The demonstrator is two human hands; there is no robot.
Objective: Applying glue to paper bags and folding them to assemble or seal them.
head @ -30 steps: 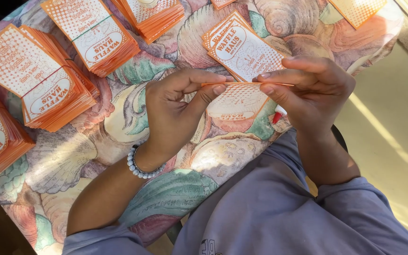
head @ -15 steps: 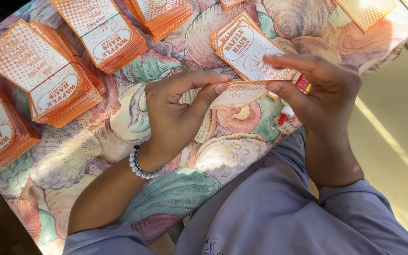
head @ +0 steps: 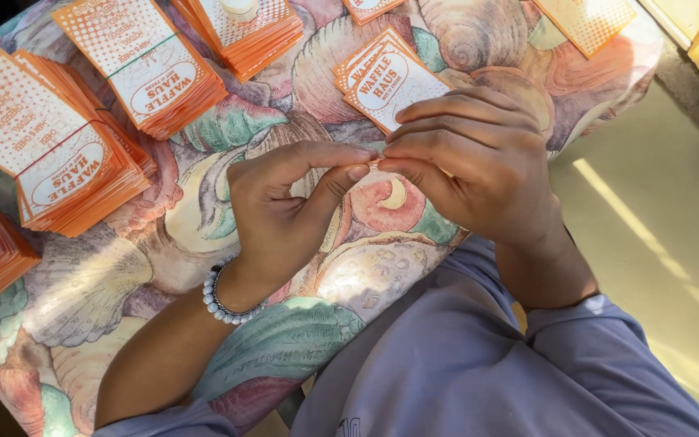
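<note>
In the head view, the table (head: pixel 107 324) with its shell-patterned cloth is bounded on the right by its edge, beyond which open floor (head: pixel 649 210) is seen. The left hand (head: pixel 285 214) and right hand (head: pixel 471 174) are met fingertip to fingertip, pinched narrow; what is held cannot be told. Just behind them a small pile of cards (head: pixel 390 77) lies. Four larger orange stacks (head: pixel 58 146) are counted at left.

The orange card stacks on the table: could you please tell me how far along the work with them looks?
Done, it seems: several neat orange stacks lie on the shell-patterned tablecloth. In hand: the left hand and right hand meet at the fingertips, pinching something too small to identify. Left: a small loose pile of cards lies just beyond the hands, not yet as thick as the others.
</note>
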